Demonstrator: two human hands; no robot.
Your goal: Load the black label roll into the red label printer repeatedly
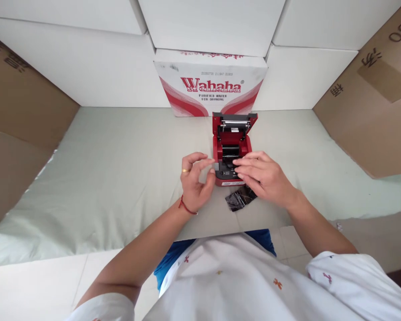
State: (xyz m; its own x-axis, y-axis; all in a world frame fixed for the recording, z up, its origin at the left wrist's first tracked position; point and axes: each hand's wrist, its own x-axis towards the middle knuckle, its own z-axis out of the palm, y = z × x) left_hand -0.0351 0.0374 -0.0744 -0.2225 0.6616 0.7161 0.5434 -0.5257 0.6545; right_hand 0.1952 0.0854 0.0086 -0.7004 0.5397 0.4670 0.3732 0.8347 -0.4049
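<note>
A small red printer [218, 182] stands on the cloth-covered table with its lid [235, 117] tipped up. Inside lies a roll of glossy black ribbon [230, 150], a stretch of it running down toward the dark front panel. My left hand [196, 178] is at the printer's left edge, thumb and fingers curved but apart, with nothing visible between them. My right hand [262, 176] reaches over the right front, fingers stretched out and their tips at the ribbon and panel. Whether they press on the ribbon I cannot tell. A crumpled piece of black film [236, 199] lies in front of the printer.
Behind the printer a Wahaha water carton [214, 84] leans near a wall of white boxes [96, 67]. Brown cardboard boxes flank the table, one at the left [23, 116] and one at the right [370, 111]. A pale green cloth [120, 156] covers the tabletop.
</note>
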